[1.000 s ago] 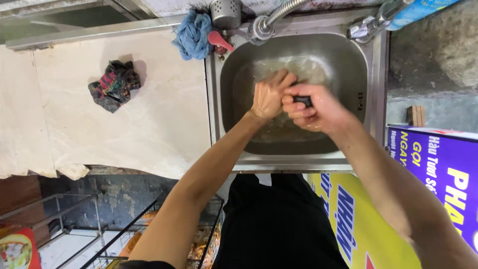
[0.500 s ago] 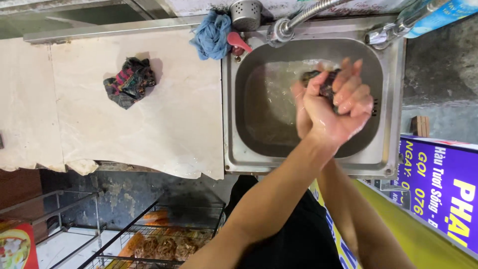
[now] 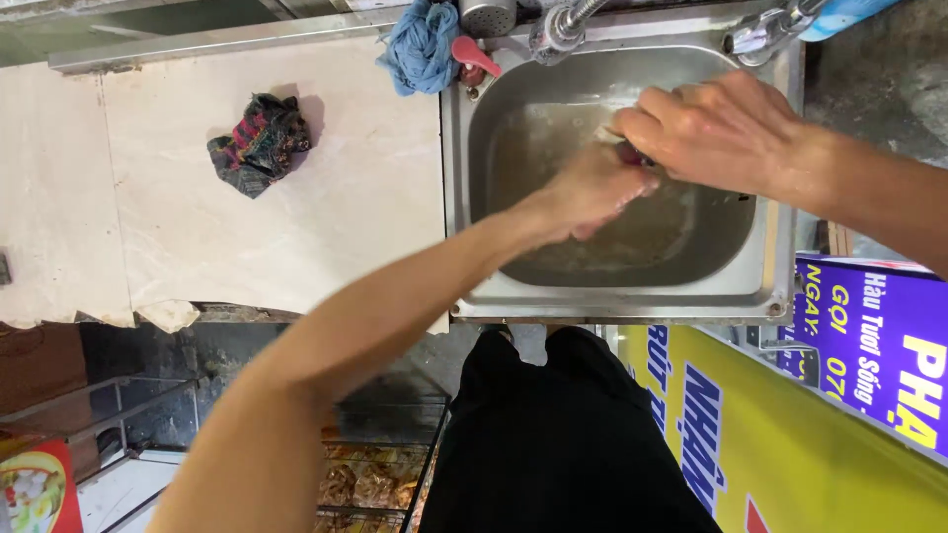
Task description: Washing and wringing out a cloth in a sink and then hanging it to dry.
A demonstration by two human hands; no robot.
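Steel sink (image 3: 780, 247): rectangular basin with rounded corners, dull brushed metal, wet floor, flat rim on all sides. The near rim runs along the front edge; the left rim butts against the tabletop.

Left hand (image 3: 592, 192): over the middle of the basin, fingers curled, reaching in from the lower left across the near rim.

Right hand (image 3: 716, 128): above the far right part of the basin, knuckles up, closed round something small; it overlaps the left hand's fingertips.

Small dark item (image 3: 635, 155): pinched between the two hands, mostly covered; kind, shape and long axis cannot be told.

Faucet (image 3: 561, 22): metal, at the far rim, above the basin's left half. A second metal fitting (image 3: 760, 30) sits at the far right corner.

Blue rag (image 3: 423, 44): soft bunched cloth at the sink's far left corner, with a pink piece (image 3: 472, 54) just beside it.

Tabletop (image 3: 326, 207): pale stone-like slab, smooth, left of the sink, with wide bare room; its front edge is chipped.

Dark patterned cloth (image 3: 259, 143): crumpled, on the tabletop, well apart from the sink.
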